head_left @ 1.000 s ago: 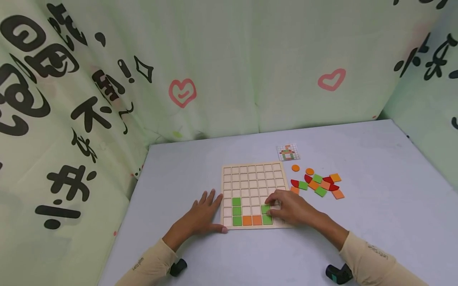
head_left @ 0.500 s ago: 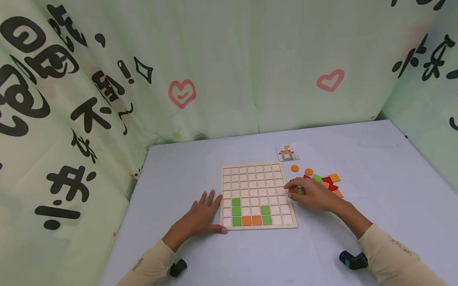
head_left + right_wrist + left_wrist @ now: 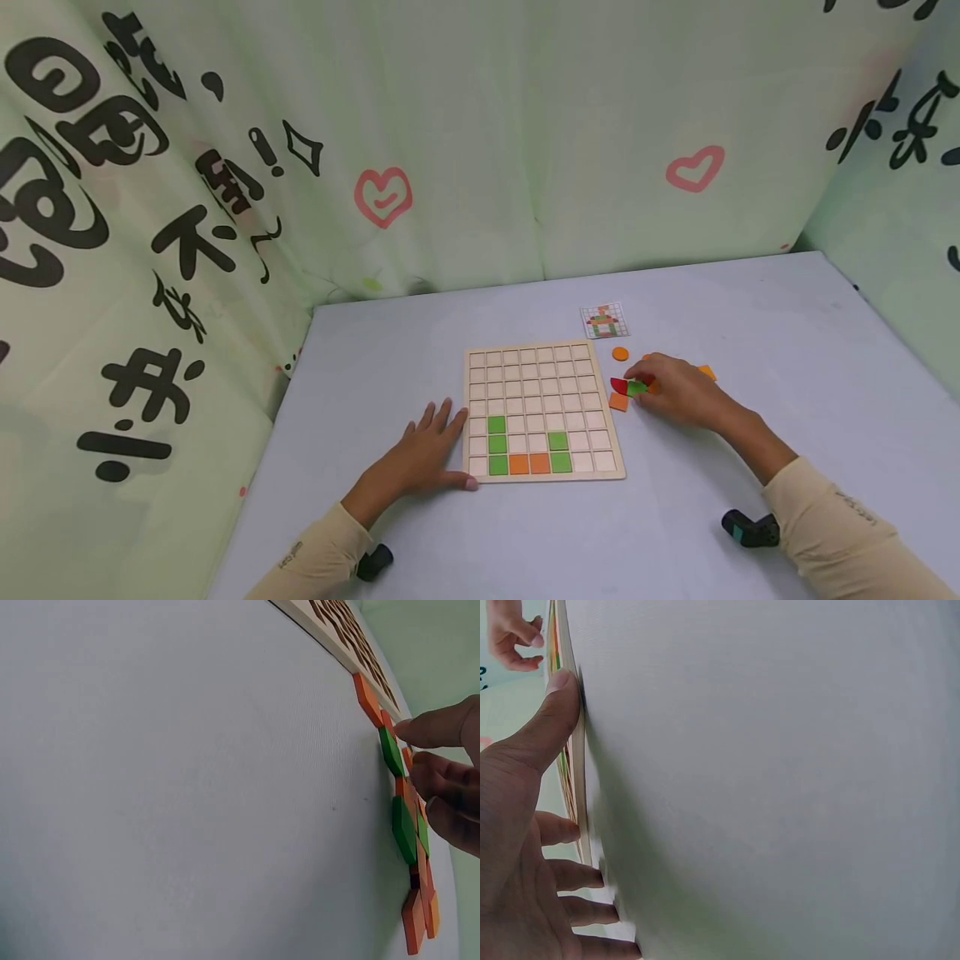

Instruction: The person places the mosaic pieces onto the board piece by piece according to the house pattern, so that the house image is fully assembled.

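My left hand (image 3: 420, 454) lies spread at the left edge of a wooden grid board (image 3: 517, 382), its thumb at the near corner. The left wrist view shows the left thumb (image 3: 559, 705) touching the board's side. Several green tiles (image 3: 497, 443) and two orange tiles (image 3: 528, 463) sit in the lower cells. Right of the board, my right hand (image 3: 678, 390) hovers over loose tiles, fingertips by a green tile (image 3: 636, 388). In the right wrist view, its thumb and fingers (image 3: 439, 724) stand apart, with no tile seen between them. The hand hides most of the pile.
A small pattern card (image 3: 603, 320) lies behind the board. An orange disc (image 3: 620, 354), a red piece (image 3: 619, 386) and an orange square (image 3: 618, 402) lie between board and right hand. Black devices (image 3: 750, 529) show below the wrists. Curtains surround the white table (image 3: 420, 333).
My right hand has left the green tile in the board's right column and moved right and away to the loose pile. The left hand has stayed put.
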A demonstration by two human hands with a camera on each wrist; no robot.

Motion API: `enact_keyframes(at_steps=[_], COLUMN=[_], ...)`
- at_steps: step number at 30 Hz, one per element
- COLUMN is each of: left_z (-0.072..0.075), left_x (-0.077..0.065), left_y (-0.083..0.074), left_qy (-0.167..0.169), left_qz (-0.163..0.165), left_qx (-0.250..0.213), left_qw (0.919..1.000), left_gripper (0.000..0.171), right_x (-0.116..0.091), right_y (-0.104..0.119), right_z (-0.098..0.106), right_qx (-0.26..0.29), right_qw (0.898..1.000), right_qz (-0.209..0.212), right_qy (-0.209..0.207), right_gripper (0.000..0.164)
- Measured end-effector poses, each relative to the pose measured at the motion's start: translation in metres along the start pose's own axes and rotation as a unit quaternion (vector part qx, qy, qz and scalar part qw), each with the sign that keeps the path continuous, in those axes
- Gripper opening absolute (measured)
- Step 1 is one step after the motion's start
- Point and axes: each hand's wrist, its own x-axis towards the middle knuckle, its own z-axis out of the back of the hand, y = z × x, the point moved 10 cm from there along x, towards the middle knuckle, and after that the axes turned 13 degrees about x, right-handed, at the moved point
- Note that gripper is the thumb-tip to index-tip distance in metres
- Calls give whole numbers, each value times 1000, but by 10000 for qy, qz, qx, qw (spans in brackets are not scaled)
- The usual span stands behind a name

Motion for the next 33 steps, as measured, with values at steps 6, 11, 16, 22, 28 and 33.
enact_keyframes(at_steps=[6,11,16,22,28,33], left_z=[-3,-5,-4,-1,-1,0], left_x=[0,1,1,1,1,0], left_y=[0,0,0,0,0,0], left_qy=[43,31,2,14,50,39], left_qz=[38,46,61,42,43,49], left_qx=[13,68,67,81,75,48], left_qw=[10000,10000,10000,10000,9999,10000], left_gripper=[113,114,114,113,113,113], right_x=[-1,-1,0,2,5,5], right_y=[-9,-11,-11,-10,-10,-11], right_z=[-1,-2,-1,0,-1,-1], right_qx=[-82,-164,-206,-196,-131,-95], right_qw=[9999,9997,9996,9996,9996,9995], right_qz=[-88,-135,-200,-213,-229,-249], right_qy=[-26,-76,-78,-18,93,166], right_gripper=[29,30,36,32,32,33])
